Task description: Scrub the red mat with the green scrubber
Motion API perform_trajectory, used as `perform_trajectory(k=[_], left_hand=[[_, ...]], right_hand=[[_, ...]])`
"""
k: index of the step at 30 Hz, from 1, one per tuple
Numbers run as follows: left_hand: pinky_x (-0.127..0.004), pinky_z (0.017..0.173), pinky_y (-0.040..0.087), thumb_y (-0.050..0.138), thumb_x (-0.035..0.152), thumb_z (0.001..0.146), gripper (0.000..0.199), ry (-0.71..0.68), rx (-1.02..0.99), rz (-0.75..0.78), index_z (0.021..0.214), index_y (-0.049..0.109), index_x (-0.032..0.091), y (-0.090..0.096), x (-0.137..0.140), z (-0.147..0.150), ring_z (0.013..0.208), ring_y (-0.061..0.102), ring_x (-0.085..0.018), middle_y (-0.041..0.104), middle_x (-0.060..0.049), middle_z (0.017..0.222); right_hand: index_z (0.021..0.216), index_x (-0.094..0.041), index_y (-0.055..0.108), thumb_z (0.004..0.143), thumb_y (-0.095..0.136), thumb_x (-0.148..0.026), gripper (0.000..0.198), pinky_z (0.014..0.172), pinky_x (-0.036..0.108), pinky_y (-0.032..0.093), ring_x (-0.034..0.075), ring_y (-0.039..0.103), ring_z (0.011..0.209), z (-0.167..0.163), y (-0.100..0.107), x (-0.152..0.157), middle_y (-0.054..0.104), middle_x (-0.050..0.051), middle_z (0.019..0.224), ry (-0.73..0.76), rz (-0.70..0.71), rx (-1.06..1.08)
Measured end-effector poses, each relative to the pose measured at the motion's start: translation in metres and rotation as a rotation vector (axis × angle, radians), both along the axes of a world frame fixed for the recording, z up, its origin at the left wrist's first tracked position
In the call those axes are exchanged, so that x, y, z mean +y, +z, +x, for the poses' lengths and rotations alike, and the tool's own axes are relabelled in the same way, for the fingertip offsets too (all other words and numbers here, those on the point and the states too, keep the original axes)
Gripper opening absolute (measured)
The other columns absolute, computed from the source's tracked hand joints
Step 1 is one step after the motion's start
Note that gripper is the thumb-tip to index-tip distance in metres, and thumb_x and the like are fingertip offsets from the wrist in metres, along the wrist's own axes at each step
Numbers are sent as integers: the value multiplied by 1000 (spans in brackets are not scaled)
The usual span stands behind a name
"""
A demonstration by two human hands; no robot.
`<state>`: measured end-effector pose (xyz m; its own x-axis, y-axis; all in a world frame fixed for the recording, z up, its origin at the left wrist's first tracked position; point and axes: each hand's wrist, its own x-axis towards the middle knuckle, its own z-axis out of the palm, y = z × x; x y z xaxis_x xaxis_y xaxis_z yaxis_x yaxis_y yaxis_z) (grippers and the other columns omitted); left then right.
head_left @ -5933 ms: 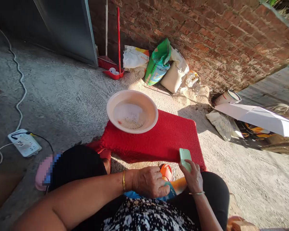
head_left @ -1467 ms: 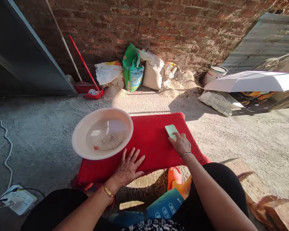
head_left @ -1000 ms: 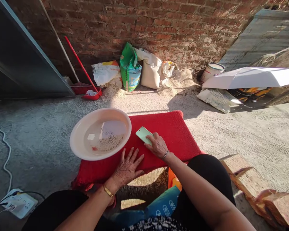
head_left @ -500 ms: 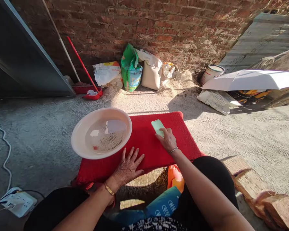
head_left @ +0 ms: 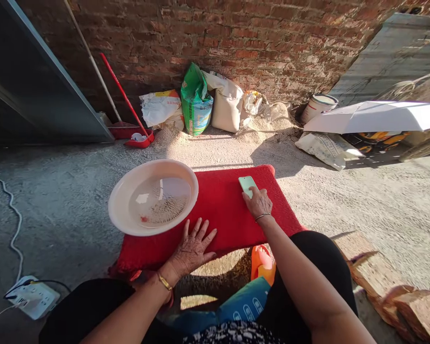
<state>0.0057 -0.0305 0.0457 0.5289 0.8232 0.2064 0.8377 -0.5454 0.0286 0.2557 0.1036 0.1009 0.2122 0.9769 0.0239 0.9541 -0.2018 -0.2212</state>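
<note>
My right hand (head_left: 260,203) grips the lower end of a smartphone (head_left: 248,183), its pale green face up. The phone lies on a low table covered by a red cloth (head_left: 225,210). My left hand (head_left: 193,244) rests flat on the cloth's near edge, fingers spread, holding nothing. Just beyond it, on the left of the cloth, stands a wide pale basin (head_left: 116,212). Clear water fills part of it, with small dark grains and a reddish bit at the bottom.
Sacks, among them a green one (head_left: 197,107), lean on the brick wall (head_left: 254,43). A red dustpan (head_left: 143,139) stands left of them, a white umbrella (head_left: 372,117) at right. A power strip (head_left: 39,301) lies at lower left, bricks (head_left: 380,277) at lower right.
My right hand has moved the smartphone rightward across the red cloth, and the phone now stands a little straighter to the table. My left hand has stayed where it was.
</note>
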Motion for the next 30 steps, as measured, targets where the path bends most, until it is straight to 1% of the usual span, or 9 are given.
perform_trajectory(k=[2, 4, 10, 15, 19, 23, 25, 27, 30], left_hand=[[-60, 111, 3, 42, 66, 83, 66, -3, 3, 3, 139, 41, 31, -1, 0, 0, 139, 24, -34, 36, -12, 148], [-61, 110, 3, 41, 66, 84, 66, -4, 13, 7, 140, 40, 30, -1, 0, 1, 138, 24, -34, 36, -12, 148], [-61, 110, 4, 36, 67, 85, 67, 5, 32, 4, 141, 37, 31, -2, -1, 1, 138, 24, -34, 36, -12, 148], [-63, 109, 6, 39, 63, 87, 65, -8, 42, 7, 143, 33, 30, -3, -1, 0, 138, 24, -36, 34, -12, 149], [-63, 109, 5, 38, 63, 87, 66, -21, 39, 1, 143, 33, 29, -3, -1, 0, 139, 23, -35, 33, -13, 149], [-63, 109, 4, 35, 66, 86, 66, -13, 8, 3, 141, 37, 29, -6, -2, 0, 139, 22, -35, 34, -13, 148], [-64, 109, 4, 35, 67, 86, 67, -8, -4, 1, 141, 38, 29, -6, -2, 1, 139, 22, -35, 34, -13, 148], [-64, 108, 4, 35, 67, 86, 67, -13, -8, -9, 141, 37, 29, -6, -2, 1, 139, 22, -36, 34, -13, 149], [-65, 108, 5, 34, 67, 86, 67, -19, -5, -25, 142, 36, 28, -6, -2, 0, 138, 23, -36, 33, -14, 149]], right_hand=[[124, -27, 55, 89, 41, -58, 49, 72, 33, 41, 23, 59, 88, 9, 3, 2, 50, 11, 105, -89, -29, 30], [124, -27, 54, 89, 41, -59, 49, 70, 31, 41, 22, 59, 86, 9, 3, -1, 50, 10, 105, -83, -35, 54], [119, -28, 57, 89, 45, -55, 42, 69, 26, 39, 18, 56, 87, -40, -11, -17, 51, 7, 107, 371, 77, 16], [119, -29, 57, 89, 43, -56, 42, 74, 27, 39, 18, 56, 86, -72, -18, -10, 52, 7, 107, 482, 94, -78], [120, -30, 56, 89, 44, -55, 42, 77, 29, 40, 20, 57, 90, -36, -9, 8, 52, 8, 107, 407, 56, -175], [125, -27, 51, 89, 39, -57, 48, 75, 33, 42, 23, 59, 91, 26, 7, 27, 52, 11, 110, 89, -65, -167], [125, -26, 50, 89, 37, -60, 51, 77, 35, 42, 24, 59, 94, 40, 13, 33, 53, 11, 111, -52, -99, -117], [124, -26, 50, 89, 35, -61, 52, 76, 34, 42, 23, 59, 95, 33, 14, 33, 53, 10, 110, -71, -69, -73], [122, -28, 51, 90, 33, -60, 49, 70, 31, 42, 21, 59, 91, -11, 5, 25, 53, 8, 108, 114, -2, -47]])
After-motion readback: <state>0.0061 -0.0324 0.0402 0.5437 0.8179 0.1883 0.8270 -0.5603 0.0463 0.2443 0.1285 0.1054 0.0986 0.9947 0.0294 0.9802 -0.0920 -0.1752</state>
